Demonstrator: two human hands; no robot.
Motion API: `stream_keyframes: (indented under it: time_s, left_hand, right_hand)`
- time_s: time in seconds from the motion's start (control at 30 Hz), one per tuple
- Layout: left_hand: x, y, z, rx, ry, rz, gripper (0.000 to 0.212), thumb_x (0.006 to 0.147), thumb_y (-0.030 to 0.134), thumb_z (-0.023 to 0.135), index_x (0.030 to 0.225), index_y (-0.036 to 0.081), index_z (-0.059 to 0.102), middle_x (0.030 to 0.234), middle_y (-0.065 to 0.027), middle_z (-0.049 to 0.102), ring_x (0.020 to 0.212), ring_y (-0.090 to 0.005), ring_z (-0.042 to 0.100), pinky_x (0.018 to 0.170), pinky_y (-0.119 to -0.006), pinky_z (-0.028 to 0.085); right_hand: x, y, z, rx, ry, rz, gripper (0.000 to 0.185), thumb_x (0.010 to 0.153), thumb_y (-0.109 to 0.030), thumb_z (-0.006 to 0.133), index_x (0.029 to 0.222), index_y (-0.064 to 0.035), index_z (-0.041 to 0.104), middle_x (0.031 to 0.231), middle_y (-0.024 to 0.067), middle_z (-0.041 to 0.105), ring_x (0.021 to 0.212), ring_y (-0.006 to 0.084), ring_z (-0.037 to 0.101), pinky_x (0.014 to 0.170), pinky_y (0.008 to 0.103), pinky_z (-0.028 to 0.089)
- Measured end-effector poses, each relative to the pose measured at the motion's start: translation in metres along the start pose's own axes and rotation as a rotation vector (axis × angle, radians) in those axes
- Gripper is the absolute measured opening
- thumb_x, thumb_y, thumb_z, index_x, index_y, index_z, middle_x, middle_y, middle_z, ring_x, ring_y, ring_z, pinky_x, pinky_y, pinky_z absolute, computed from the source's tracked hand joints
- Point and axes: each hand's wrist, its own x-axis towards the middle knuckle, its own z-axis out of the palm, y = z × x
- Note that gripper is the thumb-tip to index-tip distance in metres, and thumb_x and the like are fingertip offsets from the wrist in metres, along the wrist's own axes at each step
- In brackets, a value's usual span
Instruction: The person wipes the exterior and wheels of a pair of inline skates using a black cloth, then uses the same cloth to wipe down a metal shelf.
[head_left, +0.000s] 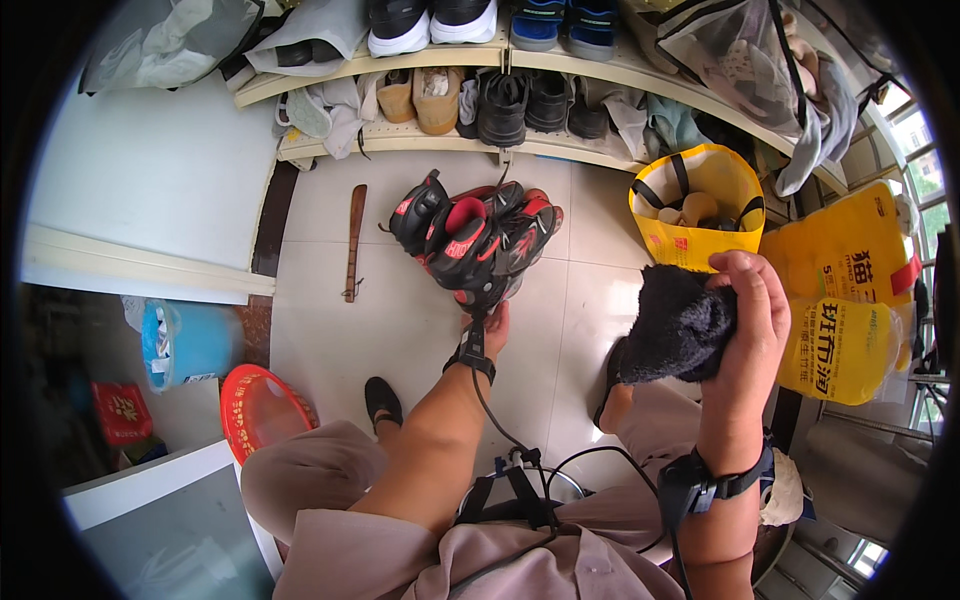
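A pair of black and red inline skates (480, 240) is in front of me over the tiled floor. My left hand (495, 330) grips the near end of the closer skate from below, its fingers partly hidden behind the boot. In my right hand (754, 322) is a black fluffy cloth (679, 326), pinched between thumb and fingers and held up to the right of the skates. Left of the skates, a brown wooden shoehorn (355, 244) with a cord at its near end lies on the tiles.
A shoe rack (442, 60) with several shoes spans the far side. A yellow bag (697, 225) and yellow printed packages (832, 352) stand at right. To the left are a blue bin (195, 341) and a red plastic basket (240, 427). A black cable (491, 409) runs from my left wrist.
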Motion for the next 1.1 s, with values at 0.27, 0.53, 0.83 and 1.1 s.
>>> stream_keyframes:
  time_s: [0.27, 0.53, 0.83, 1.1]
  left_hand:
    - [-0.142, -0.033, 0.065, 0.870, -0.001, 0.041, 0.029, 0.092, 0.027, 0.060, 0.111, 0.005, 0.055, 0.115, -0.0093, 0.058, 0.103, -0.0228, 0.058, 0.091, -0.033, 0.049]
    - [-0.313, -0.090, 0.181, 1.408, -0.884, -0.111, 0.072, 0.088, 0.055, 0.057, 0.138, 0.007, 0.040, 0.128, -0.0066, 0.052, 0.116, -0.0175, 0.052, 0.102, -0.034, 0.040]
    - [-0.345, -0.052, 0.197, 1.484, -0.855, 0.592, 0.030, 0.097, 0.025, 0.054, 0.118, 0.004, 0.058, 0.105, -0.0015, 0.063, 0.093, -0.0098, 0.057, 0.082, -0.025, 0.045]
    - [-0.369, -0.032, 0.203, 1.159, -0.727, 0.475, 0.028, 0.095, 0.026, 0.057, 0.111, 0.003, 0.059, 0.104, -0.0040, 0.065, 0.095, -0.0126, 0.061, 0.085, -0.029, 0.049]
  right_hand:
    - [0.014, 0.011, -0.012, 0.447, -0.152, 0.483, 0.036, 0.091, -0.039, 0.057, 0.093, -0.0024, 0.061, 0.072, 0.0053, 0.060, 0.064, 0.0173, 0.063, 0.058, 0.0296, 0.053]
    - [-0.019, 0.008, 0.014, 0.590, -0.577, 0.473, 0.049, 0.092, -0.041, 0.058, 0.121, -0.0014, 0.054, 0.112, 0.0109, 0.063, 0.100, 0.0210, 0.062, 0.091, 0.0340, 0.050]
    - [-0.047, 0.025, 0.034, 0.369, -0.642, 0.401, 0.030, 0.095, -0.027, 0.057, 0.116, -0.0056, 0.062, 0.102, 0.0021, 0.066, 0.091, 0.0121, 0.063, 0.083, 0.0292, 0.050]
    - [-0.059, 0.027, 0.035, 0.317, -0.771, 0.374, 0.027, 0.093, -0.023, 0.061, 0.112, -0.0050, 0.067, 0.103, 0.0015, 0.068, 0.095, 0.0110, 0.061, 0.086, 0.0280, 0.048]
